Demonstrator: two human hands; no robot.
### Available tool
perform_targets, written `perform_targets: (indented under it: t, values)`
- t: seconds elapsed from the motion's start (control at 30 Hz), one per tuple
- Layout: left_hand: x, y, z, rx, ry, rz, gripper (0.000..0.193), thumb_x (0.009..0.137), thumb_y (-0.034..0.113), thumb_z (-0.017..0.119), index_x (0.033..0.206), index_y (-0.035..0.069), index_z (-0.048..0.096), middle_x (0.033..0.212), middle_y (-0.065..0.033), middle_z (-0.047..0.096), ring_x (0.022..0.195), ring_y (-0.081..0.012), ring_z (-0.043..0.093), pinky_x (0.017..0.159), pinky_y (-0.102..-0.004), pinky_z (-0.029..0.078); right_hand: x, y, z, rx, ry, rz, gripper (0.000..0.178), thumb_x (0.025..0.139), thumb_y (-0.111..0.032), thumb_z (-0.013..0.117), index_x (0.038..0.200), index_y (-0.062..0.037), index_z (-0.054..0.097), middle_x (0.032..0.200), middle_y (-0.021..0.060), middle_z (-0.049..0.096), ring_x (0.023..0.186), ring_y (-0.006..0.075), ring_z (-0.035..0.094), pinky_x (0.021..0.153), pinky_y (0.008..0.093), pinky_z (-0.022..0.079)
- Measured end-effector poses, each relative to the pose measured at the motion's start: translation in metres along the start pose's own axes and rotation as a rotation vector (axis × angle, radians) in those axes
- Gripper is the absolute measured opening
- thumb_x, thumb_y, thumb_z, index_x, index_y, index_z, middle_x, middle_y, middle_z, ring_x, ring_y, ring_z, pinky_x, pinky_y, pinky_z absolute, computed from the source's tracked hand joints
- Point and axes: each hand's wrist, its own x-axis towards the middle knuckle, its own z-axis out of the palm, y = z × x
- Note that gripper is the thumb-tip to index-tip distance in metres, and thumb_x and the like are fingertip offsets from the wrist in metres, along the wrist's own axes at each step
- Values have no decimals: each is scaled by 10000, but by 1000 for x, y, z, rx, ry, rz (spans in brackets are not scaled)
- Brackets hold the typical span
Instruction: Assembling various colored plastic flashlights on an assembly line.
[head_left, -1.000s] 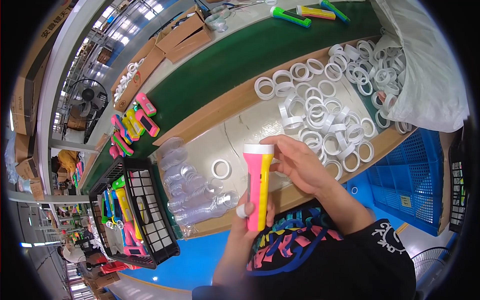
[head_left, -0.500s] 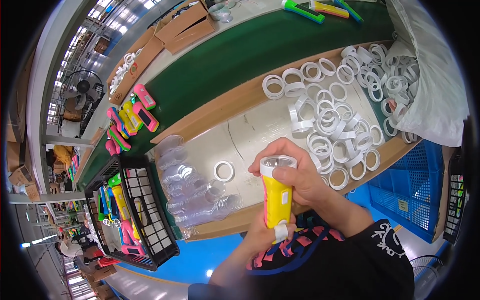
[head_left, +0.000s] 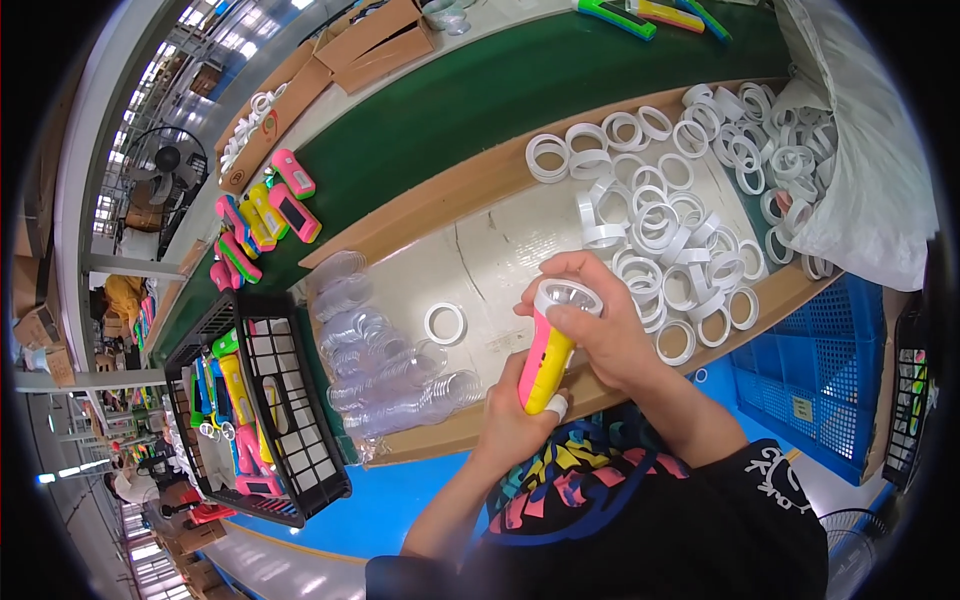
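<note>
A yellow and pink flashlight [head_left: 548, 362] is held tilted in front of me, its white-ringed head pointing up and away. My left hand [head_left: 518, 415] wraps round its lower end; something white is on a finger there. My right hand [head_left: 600, 325] grips the white ring [head_left: 568, 294] at the head, thumb across the near side and fingers behind. To the left, a single white ring [head_left: 445, 323] lies flat on the tray's pale bottom. Beyond it are stacks of clear round lenses [head_left: 370, 350]. Many loose white rings [head_left: 660, 225] are heaped to the right of my hands.
The shallow cardboard tray [head_left: 400, 228] rests on a green bench [head_left: 420, 130]. A black basket [head_left: 300, 420] with colourful flashlights stands at left, more flashlights [head_left: 265, 215] behind it. At right are a white sack [head_left: 865, 150] and a blue crate [head_left: 810, 370]. Cardboard boxes [head_left: 375, 45] stand at the back.
The flashlight has tilted and turned, so its pink side now shows and its head leans right. My left hand has risen toward the tray; my right hand stays on the ring.
</note>
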Motion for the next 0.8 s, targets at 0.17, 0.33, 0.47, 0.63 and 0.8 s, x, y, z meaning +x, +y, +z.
perform_targets:
  t: [0.17, 0.33, 0.47, 0.63, 0.8]
  values:
    - [23, 3, -28, -114, -9, -154, 570, 712, 131, 739, 1186, 14, 446, 974, -70, 562, 880, -154, 545, 772, -289, 459, 22, -7, -27, -386, 91, -127, 506, 855, -163, 621, 1300, -45, 410, 1175, 105, 551, 1091, 189, 523, 887, 310, 440]
    - [98, -4, -99, -38, 129, 78, 552, 844, 167, 642, 1302, -12, 392, 1094, -94, 542, 960, -156, 538, 831, -303, 458, 87, -24, -32, -1786, 211, -810, 427, 711, -222, 735, 1073, -47, 589, 1079, 161, 552, 1027, 297, 541, 824, 386, 445]
    - [120, 19, -118, -84, 302, 285, 450, 903, 154, 562, 1312, 21, 428, 1211, -128, 546, 1078, -155, 528, 890, -292, 430, 134, -13, -56, -2083, 316, -597, 325, 681, -330, 728, 883, -87, 652, 956, 119, 555, 955, 288, 546, 803, 412, 428]
    - [58, -38, -131, 763, 12, 303, 400, 746, 53, 605, 1143, 26, 559, 1077, -169, 584, 1009, -318, 550, 851, -382, 450, 146, -12, -54, -2101, 241, -508, 253, 697, -278, 702, 879, -106, 667, 950, 120, 563, 992, 294, 536, 827, 433, 417]
    - [31, -56, -112, 805, 122, 306, 639, 642, 254, 787, 1185, 38, 527, 1107, -136, 553, 1061, -326, 502, 912, -437, 366, 139, -15, -39, -2124, 73, -485, 209, 784, -239, 649, 904, -68, 653, 983, 195, 579, 919, 349, 584, 816, 440, 455]
